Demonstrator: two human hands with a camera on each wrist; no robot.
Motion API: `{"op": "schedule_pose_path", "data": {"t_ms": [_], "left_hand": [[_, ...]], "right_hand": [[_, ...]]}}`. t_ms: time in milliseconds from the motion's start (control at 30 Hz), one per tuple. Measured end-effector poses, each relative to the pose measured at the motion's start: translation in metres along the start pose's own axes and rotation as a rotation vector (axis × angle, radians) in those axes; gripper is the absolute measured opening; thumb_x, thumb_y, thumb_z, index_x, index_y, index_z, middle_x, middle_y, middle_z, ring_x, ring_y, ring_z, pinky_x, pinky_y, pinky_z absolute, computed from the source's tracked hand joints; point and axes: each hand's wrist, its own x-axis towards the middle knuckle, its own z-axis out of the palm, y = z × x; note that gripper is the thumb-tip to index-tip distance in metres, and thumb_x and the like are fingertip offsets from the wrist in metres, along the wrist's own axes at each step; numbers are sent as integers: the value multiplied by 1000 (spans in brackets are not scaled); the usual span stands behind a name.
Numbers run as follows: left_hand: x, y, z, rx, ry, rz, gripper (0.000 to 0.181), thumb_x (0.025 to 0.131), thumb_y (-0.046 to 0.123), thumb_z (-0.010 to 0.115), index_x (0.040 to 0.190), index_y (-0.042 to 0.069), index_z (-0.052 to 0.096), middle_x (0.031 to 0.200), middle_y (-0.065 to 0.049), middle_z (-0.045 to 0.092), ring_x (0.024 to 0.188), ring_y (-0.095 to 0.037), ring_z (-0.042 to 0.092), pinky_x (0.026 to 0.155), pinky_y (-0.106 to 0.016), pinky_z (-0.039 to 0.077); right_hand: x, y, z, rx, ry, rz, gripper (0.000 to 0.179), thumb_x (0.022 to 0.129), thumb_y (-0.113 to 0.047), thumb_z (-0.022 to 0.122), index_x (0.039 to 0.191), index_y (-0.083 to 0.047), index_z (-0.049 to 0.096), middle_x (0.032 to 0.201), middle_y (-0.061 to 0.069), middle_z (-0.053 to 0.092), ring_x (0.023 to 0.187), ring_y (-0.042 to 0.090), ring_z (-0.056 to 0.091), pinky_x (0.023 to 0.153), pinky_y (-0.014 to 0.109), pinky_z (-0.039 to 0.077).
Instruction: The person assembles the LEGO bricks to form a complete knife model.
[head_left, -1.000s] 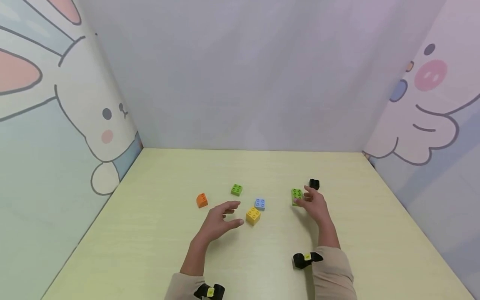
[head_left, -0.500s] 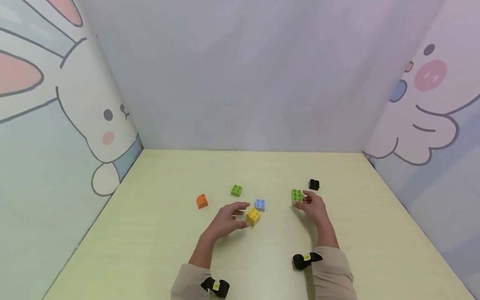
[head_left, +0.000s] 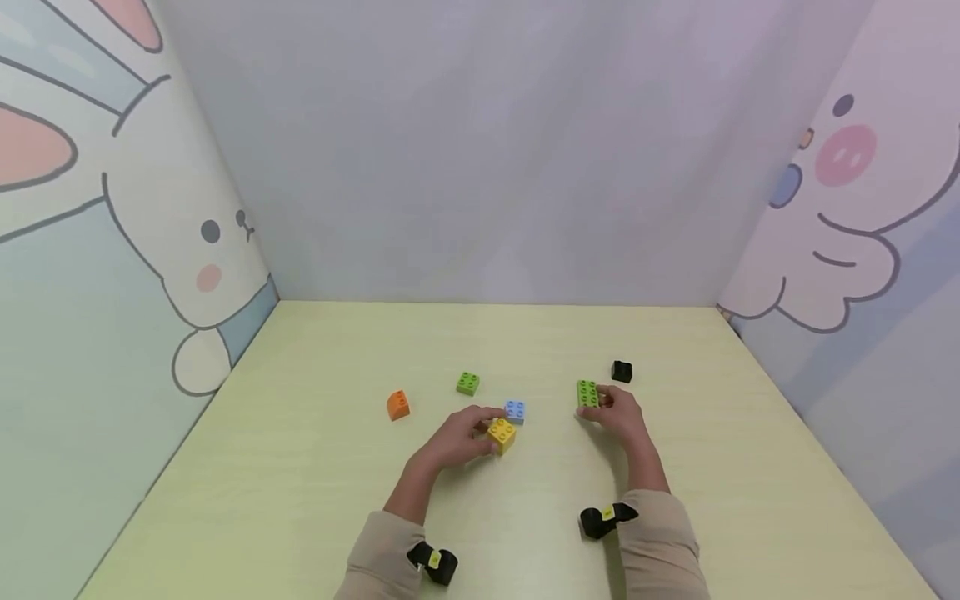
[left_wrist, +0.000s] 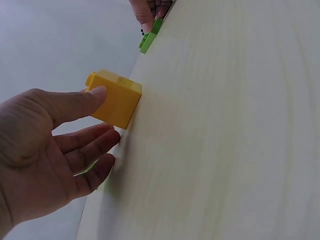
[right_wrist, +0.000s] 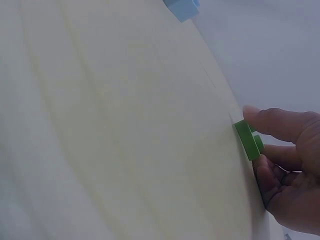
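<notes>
Just below the centre of the frame, your left hand (head_left: 456, 439) pinches the yellow block (head_left: 501, 434) between thumb and fingers, with the light blue block (head_left: 515, 411) just above it. Right of centre, your right hand (head_left: 622, 414) pinches the long green block (head_left: 587, 393); the black block (head_left: 622, 372) lies near, higher and to the right. On your tabletop (head_left: 285, 492), left of centre, are the small green block (head_left: 468, 383) and, lower left of it, the orange block (head_left: 398, 405).
</notes>
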Motion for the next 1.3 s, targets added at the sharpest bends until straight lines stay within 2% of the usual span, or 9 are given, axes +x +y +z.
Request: {"op": "schedule_pose_path", "data": {"t_ms": [200, 400, 767, 1067, 1300], "left_hand": [[6, -4, 6, 24, 51, 14, 35, 81, 10, 73, 113, 14, 61, 109, 4, 59, 99, -19, 54, 87, -37, 44], [9, -7, 10, 14, 105, -9, 33, 76, 12, 78, 104, 14, 60, 94, 8, 59, 91, -15, 54, 83, -33, 45], [10, -7, 10, 27, 134, -33, 35, 72, 11, 81, 101, 12, 62, 92, 6, 61, 87, -13, 56, 81, -33, 45], [13, -7, 16, -14, 156, -73, 34, 71, 11, 81, 99, 12, 63, 91, 7, 61, 85, -13, 56, 80, -34, 46], [15, -7, 15, -23, 166, -89, 33, 72, 12, 81, 99, 13, 63, 90, 7, 62, 84, -13, 57, 79, -33, 46]], "right_hand": [[-1, -3, 1, 2, 23, 19, 65, 78, -18, 75, 129, 9, 46, 104, 19, 51, 92, 31, 47, 74, 38, 40], [-3, -7, 4, 15, 46, 49, 55, 76, -16, 76, 119, 9, 50, 103, 19, 50, 92, 31, 46, 75, 38, 40], [-5, -7, 3, 26, 37, 55, 48, 79, -12, 71, 119, 9, 53, 105, 20, 51, 95, 33, 47, 81, 43, 40], [-13, -4, -9, 76, 96, -18, 43, 80, -7, 65, 119, 9, 57, 100, 18, 56, 88, 28, 50, 67, 30, 41], [-14, -9, -17, 100, 111, -39, 43, 81, -6, 64, 121, 8, 55, 104, 20, 54, 90, 28, 49, 65, 30, 41]]}}
